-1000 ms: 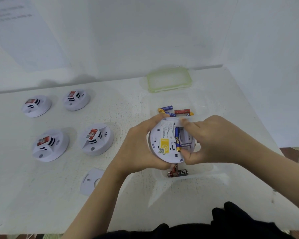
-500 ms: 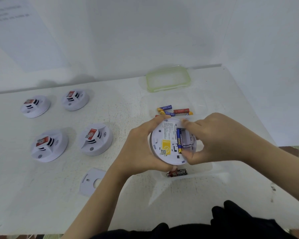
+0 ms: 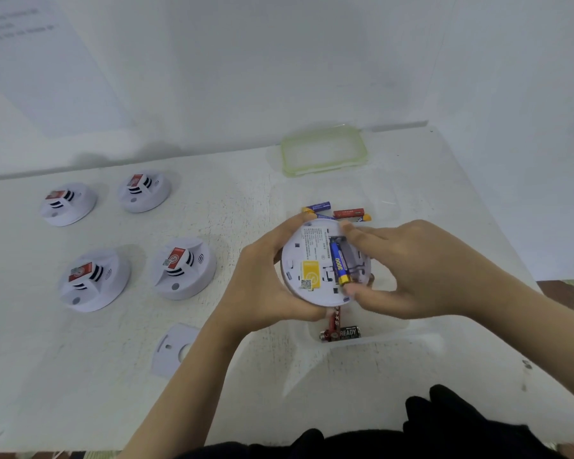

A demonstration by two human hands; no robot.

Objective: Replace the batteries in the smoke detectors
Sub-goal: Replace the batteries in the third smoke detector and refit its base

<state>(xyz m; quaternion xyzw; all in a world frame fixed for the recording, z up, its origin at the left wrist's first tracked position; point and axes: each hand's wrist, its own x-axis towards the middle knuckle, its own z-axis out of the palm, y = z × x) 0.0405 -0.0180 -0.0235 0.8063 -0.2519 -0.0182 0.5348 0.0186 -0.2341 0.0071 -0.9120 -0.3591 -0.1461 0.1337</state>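
Blue battery (image 3: 339, 264) near-to-far; gold end nearest

four detectors (image 3: 183, 268) on table (image 3: 229, 200) left of held detector (image 3: 307, 256), lid (image 3: 323, 150) behind, batteries (image 3: 343, 333) beneath

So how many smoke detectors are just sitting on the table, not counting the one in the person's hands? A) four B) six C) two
A: four idle detectors stand on the table in two rows, while the left hand grips the held detector and the right hand pinches its blue battery.
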